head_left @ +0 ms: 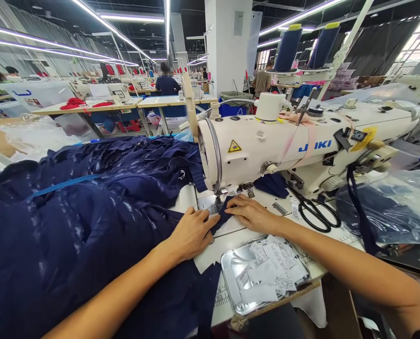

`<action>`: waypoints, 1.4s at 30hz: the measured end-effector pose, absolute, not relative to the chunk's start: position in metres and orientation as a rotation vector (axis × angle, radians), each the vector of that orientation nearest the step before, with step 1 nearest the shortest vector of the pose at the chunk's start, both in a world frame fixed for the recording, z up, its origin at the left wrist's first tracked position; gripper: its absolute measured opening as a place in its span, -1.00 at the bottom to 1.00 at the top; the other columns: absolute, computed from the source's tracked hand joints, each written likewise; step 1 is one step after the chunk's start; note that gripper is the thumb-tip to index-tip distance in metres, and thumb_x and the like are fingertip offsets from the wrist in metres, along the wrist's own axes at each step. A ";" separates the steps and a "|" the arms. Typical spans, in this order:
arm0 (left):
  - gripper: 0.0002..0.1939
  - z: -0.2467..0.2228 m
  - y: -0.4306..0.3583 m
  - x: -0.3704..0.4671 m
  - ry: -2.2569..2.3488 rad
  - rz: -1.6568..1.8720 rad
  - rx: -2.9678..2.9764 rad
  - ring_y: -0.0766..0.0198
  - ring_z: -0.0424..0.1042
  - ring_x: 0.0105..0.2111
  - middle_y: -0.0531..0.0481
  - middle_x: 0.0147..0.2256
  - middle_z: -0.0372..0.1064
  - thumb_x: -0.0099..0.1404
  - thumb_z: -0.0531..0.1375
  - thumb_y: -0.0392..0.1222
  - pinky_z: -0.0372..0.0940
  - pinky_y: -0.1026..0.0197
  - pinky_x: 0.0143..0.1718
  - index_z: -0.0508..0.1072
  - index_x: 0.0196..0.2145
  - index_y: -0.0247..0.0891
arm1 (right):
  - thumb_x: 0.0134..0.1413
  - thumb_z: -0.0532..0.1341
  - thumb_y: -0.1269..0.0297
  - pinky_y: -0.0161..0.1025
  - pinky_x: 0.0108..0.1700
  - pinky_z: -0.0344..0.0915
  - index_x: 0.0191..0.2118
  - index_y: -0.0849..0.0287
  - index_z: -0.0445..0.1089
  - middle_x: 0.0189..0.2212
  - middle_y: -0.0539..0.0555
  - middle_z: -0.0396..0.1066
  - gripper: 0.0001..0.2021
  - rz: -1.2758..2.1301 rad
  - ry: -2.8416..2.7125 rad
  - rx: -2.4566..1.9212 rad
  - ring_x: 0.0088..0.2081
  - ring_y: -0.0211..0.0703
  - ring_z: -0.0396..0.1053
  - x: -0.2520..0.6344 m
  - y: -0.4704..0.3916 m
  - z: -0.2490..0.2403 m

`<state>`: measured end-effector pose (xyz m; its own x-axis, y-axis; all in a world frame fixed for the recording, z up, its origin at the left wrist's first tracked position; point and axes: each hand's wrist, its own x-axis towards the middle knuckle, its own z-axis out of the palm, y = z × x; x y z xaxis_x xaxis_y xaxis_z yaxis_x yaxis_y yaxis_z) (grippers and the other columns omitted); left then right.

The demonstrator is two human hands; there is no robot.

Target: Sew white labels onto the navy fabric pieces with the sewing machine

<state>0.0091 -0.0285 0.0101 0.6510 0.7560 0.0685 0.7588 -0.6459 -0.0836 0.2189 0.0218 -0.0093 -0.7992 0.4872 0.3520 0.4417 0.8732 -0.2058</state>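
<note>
Head view: the left hand (192, 234) and right hand (255, 214) lie close together, fingertips on navy cloth (225, 213) between them; pinching or merely pressing, I cannot tell. Just beyond them is the sewing machine's (262, 148) presser foot (219, 201). Feeding or aligning seems in hand; next calls for flat cloth, fingers clear of the foot.

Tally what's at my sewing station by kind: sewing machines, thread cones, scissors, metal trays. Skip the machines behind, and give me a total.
White industrial sewing machine: 1
Navy thread cones: 2
Black scissors: 1
Metal tray: 1
Total: 5
</note>
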 end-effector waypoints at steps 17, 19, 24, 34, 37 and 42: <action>-0.59 0.006 -0.023 0.005 -1.254 -0.170 -2.738 0.06 0.18 0.04 -0.23 0.04 0.21 0.17 0.02 -0.29 0.05 -0.13 -0.01 0.29 0.00 -0.16 | -0.01 0.01 0.61 -0.08 -0.04 0.22 -0.07 0.40 0.29 -0.10 0.27 0.28 -0.66 -0.277 -2.814 -0.818 -0.09 -0.01 0.23 0.209 0.006 -0.007; -0.58 0.007 -0.023 0.009 -1.313 -0.169 -2.721 0.04 0.19 0.03 -0.25 0.04 0.21 0.16 0.03 -0.28 0.07 -0.13 -0.03 0.30 0.00 -0.15 | 0.02 0.00 0.60 -0.08 -0.03 0.22 -0.07 0.38 0.29 -0.08 0.25 0.29 -0.66 -0.251 -2.818 -0.763 -0.07 -0.02 0.23 0.212 0.014 -0.007; -0.60 0.008 -0.023 0.018 -1.420 -0.187 -2.682 0.00 0.21 0.00 -0.27 0.01 0.23 0.16 0.04 -0.26 0.08 -0.14 -0.05 0.33 -0.02 -0.17 | 0.06 0.00 0.57 -0.07 -0.01 0.21 -0.07 0.35 0.31 -0.06 0.26 0.30 -0.68 -0.200 -2.826 -0.668 -0.05 -0.06 0.26 0.216 0.028 -0.006; -0.62 0.003 -0.020 0.022 -1.434 -0.251 -2.623 0.01 0.22 -0.04 -0.22 -0.04 0.28 0.15 0.04 -0.25 0.08 -0.13 -0.07 0.37 -0.06 -0.16 | 0.03 -0.01 0.59 -0.06 -0.02 0.22 -0.02 0.34 0.29 -0.01 0.28 0.28 -0.63 -0.164 -2.803 -0.665 0.00 -0.05 0.25 0.218 0.036 -0.012; -0.63 0.003 -0.020 0.023 -1.422 -0.267 -2.618 0.01 0.23 -0.05 -0.22 -0.06 0.29 0.15 0.05 -0.25 0.09 -0.13 -0.08 0.38 -0.07 -0.16 | 0.03 -0.01 0.59 -0.06 -0.02 0.22 -0.01 0.35 0.28 -0.01 0.27 0.28 -0.62 -0.166 -2.820 -0.671 0.00 -0.04 0.26 0.218 0.037 -0.011; -0.63 0.003 -0.020 0.024 -1.434 -0.255 -2.612 0.00 0.23 -0.04 -0.23 -0.04 0.28 0.15 0.05 -0.25 0.07 -0.14 -0.06 0.38 -0.07 -0.16 | 0.03 -0.01 0.60 -0.07 -0.01 0.21 0.00 0.34 0.28 0.01 0.26 0.26 -0.61 -0.145 -2.801 -0.696 0.02 -0.05 0.24 0.219 0.037 -0.013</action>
